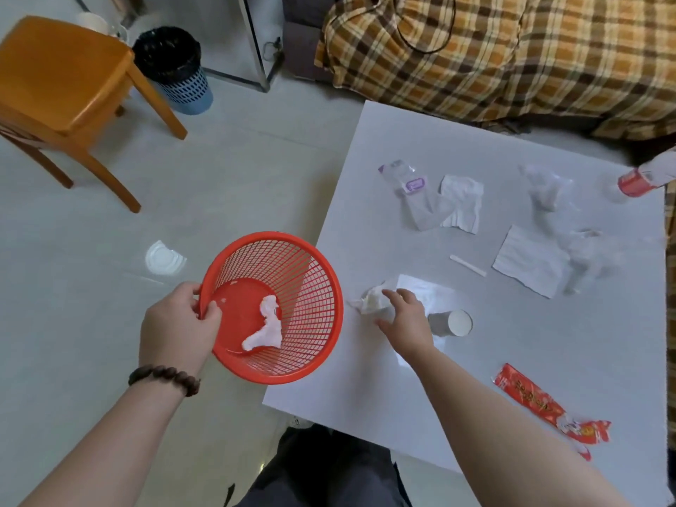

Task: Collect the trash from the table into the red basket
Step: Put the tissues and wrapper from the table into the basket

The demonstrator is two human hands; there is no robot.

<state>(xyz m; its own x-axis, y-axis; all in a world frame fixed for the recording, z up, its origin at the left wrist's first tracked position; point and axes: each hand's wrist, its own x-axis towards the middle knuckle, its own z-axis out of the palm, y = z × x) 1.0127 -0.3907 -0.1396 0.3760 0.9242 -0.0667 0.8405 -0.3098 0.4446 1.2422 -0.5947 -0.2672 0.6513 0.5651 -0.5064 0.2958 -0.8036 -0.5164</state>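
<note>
While tilted, red mesh basket [278, 309], white tissue [265, 329] inside.

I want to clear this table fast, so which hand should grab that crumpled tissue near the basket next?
The right hand. It is open and already reaching the crumpled tissue on the table. The left hand is busy gripping the rim of the red basket, holding it tilted at the table edge.

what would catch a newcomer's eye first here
The red basket, held tilted at the table's left edge by the left hand, one tissue already inside. Next, the right hand reaching a crumpled tissue among scattered paper scraps, beside a tipped paper cup.
</note>
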